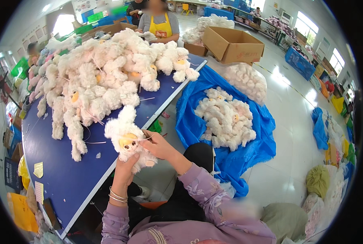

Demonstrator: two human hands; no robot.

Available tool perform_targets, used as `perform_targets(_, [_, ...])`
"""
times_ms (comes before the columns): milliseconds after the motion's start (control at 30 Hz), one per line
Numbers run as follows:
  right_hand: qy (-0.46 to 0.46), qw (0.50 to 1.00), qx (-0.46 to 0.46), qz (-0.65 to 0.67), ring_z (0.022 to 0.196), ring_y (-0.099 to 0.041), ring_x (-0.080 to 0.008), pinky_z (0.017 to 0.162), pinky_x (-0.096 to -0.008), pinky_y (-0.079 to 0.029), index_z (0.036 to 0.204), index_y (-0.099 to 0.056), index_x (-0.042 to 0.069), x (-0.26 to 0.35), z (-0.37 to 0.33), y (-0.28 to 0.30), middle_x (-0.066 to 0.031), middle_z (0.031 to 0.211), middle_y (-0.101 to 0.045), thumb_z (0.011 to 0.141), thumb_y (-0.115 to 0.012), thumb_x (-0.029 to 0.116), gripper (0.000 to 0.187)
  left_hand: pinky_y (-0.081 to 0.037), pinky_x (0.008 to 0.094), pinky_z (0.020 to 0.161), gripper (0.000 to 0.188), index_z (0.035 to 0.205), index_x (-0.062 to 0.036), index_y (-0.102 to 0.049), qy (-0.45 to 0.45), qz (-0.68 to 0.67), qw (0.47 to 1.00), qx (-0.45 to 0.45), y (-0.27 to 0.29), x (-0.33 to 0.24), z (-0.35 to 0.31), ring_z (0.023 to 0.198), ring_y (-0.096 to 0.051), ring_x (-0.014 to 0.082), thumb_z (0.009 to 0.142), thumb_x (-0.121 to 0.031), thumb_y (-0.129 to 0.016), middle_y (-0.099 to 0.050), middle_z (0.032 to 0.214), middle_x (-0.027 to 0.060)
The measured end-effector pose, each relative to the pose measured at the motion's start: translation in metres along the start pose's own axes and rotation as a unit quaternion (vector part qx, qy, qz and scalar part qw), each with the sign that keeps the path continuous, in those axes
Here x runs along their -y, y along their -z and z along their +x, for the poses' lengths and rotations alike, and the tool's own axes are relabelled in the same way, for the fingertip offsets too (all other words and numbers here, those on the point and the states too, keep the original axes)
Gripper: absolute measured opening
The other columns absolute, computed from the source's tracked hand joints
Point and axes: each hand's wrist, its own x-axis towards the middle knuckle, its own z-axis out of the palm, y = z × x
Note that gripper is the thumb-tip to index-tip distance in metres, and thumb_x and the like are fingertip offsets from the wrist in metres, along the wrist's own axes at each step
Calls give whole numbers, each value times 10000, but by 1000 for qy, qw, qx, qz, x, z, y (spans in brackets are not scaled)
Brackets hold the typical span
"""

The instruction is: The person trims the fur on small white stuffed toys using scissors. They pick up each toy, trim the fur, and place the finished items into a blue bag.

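Observation:
A fluffy white plush doll [122,130] with long ears and a small face with dark eyes is held upright in front of me, by the near edge of the blue table. My left hand [125,167] grips its lower body, thumb in front. At the doll's cheek, my right hand [160,146] is closed on its side, thumb and fingers pinched together. A thin pale strand shows by the right fingers; whether they hold it too is unclear. Beyond it, a large pile of similar white plush dolls [108,69] covers the table's far part, several with thin strands sticking out.
The blue table [51,171] slopes across the left. On the floor to the right, a blue plastic sheet [246,162] holds more white plush pieces [226,118]. Behind it stand a stuffed clear bag [246,79] and an open cardboard box [240,53]. A person in a yellow apron [161,27] sits across.

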Motion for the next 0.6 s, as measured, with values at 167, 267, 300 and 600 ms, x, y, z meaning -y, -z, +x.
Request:
perform_targets(167, [56,991,-35,-118,711,-458,-20,610,-206,-390,1060,-584,-33,2,2,-12,27,815,-568,867,-634,191,301,-507,304,836,445,1266,7,-479,-10,4,999,-38,11,-4,-4,1009,-603,178,848,-40,-624,-586,1175,101])
perform_targets(267, [6,992,-4,-128,676,-431,-15,591,-204,-373,1002,-590,-9,5,0,-11,45,774,-533,859,-649,187,250,-518,303,809,412,1235,11,-508,-51,62,995,-53,21,4,1,972,-618,174,845,-43,-626,-610,1132,98])
perform_targets(300, [8,993,3,-115,674,-429,-13,588,-203,-370,995,-590,-5,2,0,-11,47,772,-526,858,-648,183,240,-522,303,799,401,1225,13,-518,-61,85,993,-56,24,5,1,959,-622,173,843,-44,-627,-618,1117,96])
perform_targets(600, [6,1000,1,10,683,-448,-11,593,-211,-382,984,-596,3,-6,1,-13,60,779,-533,857,-635,132,185,-546,345,787,356,1217,32,-509,-41,-90,992,-76,24,2,-8,992,-629,224,874,-59,-527,-608,1134,123])
